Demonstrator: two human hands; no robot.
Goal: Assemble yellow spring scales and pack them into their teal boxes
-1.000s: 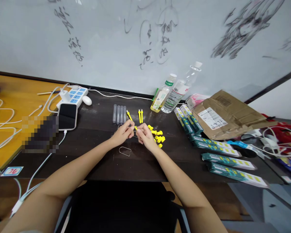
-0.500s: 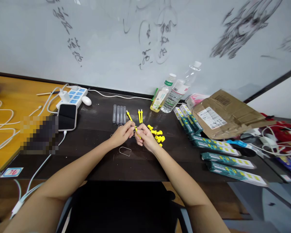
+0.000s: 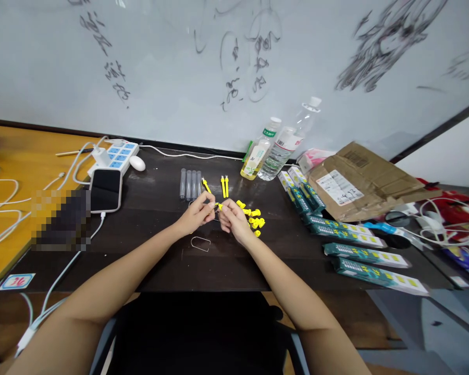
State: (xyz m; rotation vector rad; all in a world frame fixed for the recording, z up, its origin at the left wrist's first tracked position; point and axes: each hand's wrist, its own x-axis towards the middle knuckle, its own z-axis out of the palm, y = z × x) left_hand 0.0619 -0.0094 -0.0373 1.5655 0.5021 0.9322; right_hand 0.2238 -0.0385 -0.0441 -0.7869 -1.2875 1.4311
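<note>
My left hand and my right hand meet over the dark table, fingers pinched close together. Between the fingertips shows a small yellow piece, mostly covered by my right fingers. What my left fingers pinch is too small to make out. Behind the hands stand or lie several clear tubes, one yellow stick and a pair of yellow sticks. Beside my right hand is a loose group of yellow caps. A bent wire lies in front of my left hand.
Two bottles, one with yellow liquid and one clear, are at the back. Green boxes and a cardboard package lie right. At left are a phone, a power strip and white cables.
The yellow piece between my hands has turned from pointing down toward me to lying more level, and less of it shows. The camera view has shifted slightly.
</note>
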